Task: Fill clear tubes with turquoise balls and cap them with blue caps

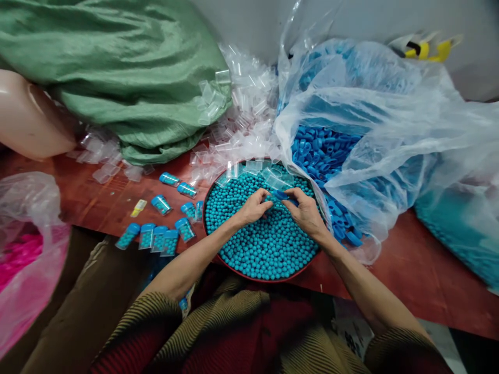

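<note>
A round red tray [249, 279] full of small turquoise beads [268, 252] lies in front of me. Over the beads, my right hand [307, 214] pinches a blue cap [280, 195] between thumb and fingers. My left hand [254, 208] is closed just left of it, thumb against fingers; what it grips is hidden. Several empty clear containers [278, 178] rest on the beads at the tray's far side. To the left of the tray stand and lie several bead-filled containers [146, 236] with blue caps.
Loose clear containers [249, 109] pile up behind the tray beside a green sack [156, 78]. A plastic bag of blue caps [323, 148] sits right of them. Further right is a bag of turquoise beads [448, 234]; pink pieces [19, 257] fill a bag at left.
</note>
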{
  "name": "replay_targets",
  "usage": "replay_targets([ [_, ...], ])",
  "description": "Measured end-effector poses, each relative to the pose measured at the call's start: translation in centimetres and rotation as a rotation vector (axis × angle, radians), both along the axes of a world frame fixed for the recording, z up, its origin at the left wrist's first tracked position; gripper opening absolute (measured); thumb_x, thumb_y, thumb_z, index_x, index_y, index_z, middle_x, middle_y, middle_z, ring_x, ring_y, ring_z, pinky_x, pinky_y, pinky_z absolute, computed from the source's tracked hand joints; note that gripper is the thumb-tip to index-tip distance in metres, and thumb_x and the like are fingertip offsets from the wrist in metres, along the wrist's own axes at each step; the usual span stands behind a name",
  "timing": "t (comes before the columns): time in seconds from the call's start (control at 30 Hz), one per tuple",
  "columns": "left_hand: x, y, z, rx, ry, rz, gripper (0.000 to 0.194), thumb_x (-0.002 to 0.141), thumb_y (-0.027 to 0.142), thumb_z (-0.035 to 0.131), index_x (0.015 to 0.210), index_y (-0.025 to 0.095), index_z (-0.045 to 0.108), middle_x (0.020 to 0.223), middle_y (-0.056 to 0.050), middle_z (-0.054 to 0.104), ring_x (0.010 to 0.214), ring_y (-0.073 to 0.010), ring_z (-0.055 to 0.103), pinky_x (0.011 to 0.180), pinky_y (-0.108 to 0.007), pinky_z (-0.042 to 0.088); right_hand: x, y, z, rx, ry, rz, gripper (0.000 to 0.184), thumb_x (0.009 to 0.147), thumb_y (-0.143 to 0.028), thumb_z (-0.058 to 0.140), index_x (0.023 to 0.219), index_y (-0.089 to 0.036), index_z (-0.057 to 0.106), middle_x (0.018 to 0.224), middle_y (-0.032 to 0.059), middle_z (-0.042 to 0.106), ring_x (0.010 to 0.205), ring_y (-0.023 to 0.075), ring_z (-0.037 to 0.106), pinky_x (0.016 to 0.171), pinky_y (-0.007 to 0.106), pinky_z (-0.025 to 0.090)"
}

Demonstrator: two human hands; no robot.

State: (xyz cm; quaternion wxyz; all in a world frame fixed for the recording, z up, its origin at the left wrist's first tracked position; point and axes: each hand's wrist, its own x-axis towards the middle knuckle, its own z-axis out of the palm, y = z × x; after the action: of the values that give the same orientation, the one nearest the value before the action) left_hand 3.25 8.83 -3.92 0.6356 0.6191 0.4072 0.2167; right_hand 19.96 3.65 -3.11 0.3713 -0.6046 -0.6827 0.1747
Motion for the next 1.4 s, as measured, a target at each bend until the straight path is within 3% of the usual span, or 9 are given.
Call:
replay_targets([
  [0.13,-0.1,-0.6,0.8,-0.067,-0.057,-0.002,0.016,0.081,0.022,0.049,0.095,0.017,0.045,0.068,0.006,0.048,0.049,-0.0051,0.045,0.043,-0.016,0.035,-0.1,-0.6,0.1,0.166,-0.188,0.033,0.025,0.089,-0.019,0.044,0.105,-0.019,0.064,0.094,0.0079,0.069,0.084,0.0212,0.063,0.077,0.036,0.050],
  [0.27,-0.4,-1.3,1.5,-0.144,-0.105,0.018,0.041,0.080,0.026,0.055,0.118,0.018,0.042,0.068,0.006,0.048,0.047,-0.0045,0.045,0.041,-0.015,0.035,-0.7,-1.2,-0.3,0.275,-0.309,0.107,0.035,0.092,-0.015,0.037,0.116,-0.018,0.062,0.106,0.0113,0.067,0.092,0.0217,0.060,0.082,0.038,0.048],
  [0.4,-0.6,-2.0,1.9,-0.270,-0.188,0.010,0.059,0.078,0.035,0.059,0.130,0.019,0.035,0.071,0.005,0.049,0.051,-0.0081,0.053,0.044,-0.019,0.043,-0.9,-1.7,-0.9,0.312,-0.301,0.113,0.036,0.092,-0.015,0.035,0.115,-0.017,0.064,0.107,0.0116,0.067,0.093,0.0211,0.060,0.083,0.038,0.048],
  [0.5,-0.4,-2.4,2.0,-0.302,-0.241,0.017,0.058,0.079,0.033,0.057,0.130,0.018,0.036,0.069,0.004,0.051,0.051,-0.0087,0.053,0.041,-0.018,0.042,-0.8,-2.1,-1.0,0.258,-0.249,0.094,0.035,0.093,-0.017,0.036,0.111,-0.018,0.066,0.107,0.0113,0.068,0.095,0.0213,0.060,0.085,0.039,0.049],
  [0.63,-0.3,-2.6,2.0,-0.197,-0.199,0.030,0.043,0.081,0.026,0.052,0.122,0.017,0.043,0.064,0.005,0.048,0.042,-0.0053,0.044,0.037,-0.016,0.032,-0.9,-2.9,-0.4,0.149,-0.129,0.093,0.031,0.091,-0.023,0.040,0.105,-0.022,0.069,0.106,0.0111,0.068,0.095,0.0227,0.062,0.085,0.042,0.049],
  [0.83,-1.1,-2.8,1.7,-0.034,-0.128,-0.046,0.038,0.081,0.022,0.049,0.119,0.019,0.045,0.069,0.005,0.044,0.048,-0.0054,0.044,0.044,-0.018,0.038,-1.6,-2.7,0.3,-0.103,0.301,-0.092,0.019,0.081,-0.038,0.059,0.086,-0.021,0.065,0.082,0.0041,0.068,0.075,0.0176,0.062,0.071,0.033,0.051],
  [1.0,-1.4,-3.3,1.6,0.026,-0.088,-0.048,0.043,0.082,0.022,0.047,0.125,0.019,0.043,0.076,0.004,0.046,0.050,-0.0043,0.042,0.049,-0.018,0.041,-1.5,-2.5,0.2,-0.334,0.514,0.005,0.024,0.078,-0.042,0.060,0.080,-0.019,0.063,0.066,-0.0009,0.063,0.058,0.0133,0.057,0.056,0.027,0.047],
  [1.13,-1.3,-3.6,1.8,0.009,-0.098,-0.023,0.052,0.083,0.023,0.047,0.134,0.020,0.038,0.074,0.003,0.046,0.049,-0.0048,0.042,0.048,-0.018,0.041,-1.4,-2.9,0.7,-0.294,0.452,-0.050,0.017,0.078,-0.035,0.060,0.078,-0.019,0.064,0.060,-0.0030,0.058,0.053,0.0111,0.052,0.054,0.025,0.043],
  [1.4,-1.2,-3.9,1.8,-0.087,-0.120,0.003,0.054,0.081,0.023,0.049,0.134,0.021,0.038,0.080,0.002,0.053,0.048,-0.0035,0.043,0.045,-0.017,0.039,-1.5,-3.0,0.5,-0.311,0.512,-0.013,0.018,0.077,-0.035,0.059,0.080,-0.019,0.066,0.059,-0.0023,0.059,0.054,0.0123,0.053,0.054,0.026,0.044],
])
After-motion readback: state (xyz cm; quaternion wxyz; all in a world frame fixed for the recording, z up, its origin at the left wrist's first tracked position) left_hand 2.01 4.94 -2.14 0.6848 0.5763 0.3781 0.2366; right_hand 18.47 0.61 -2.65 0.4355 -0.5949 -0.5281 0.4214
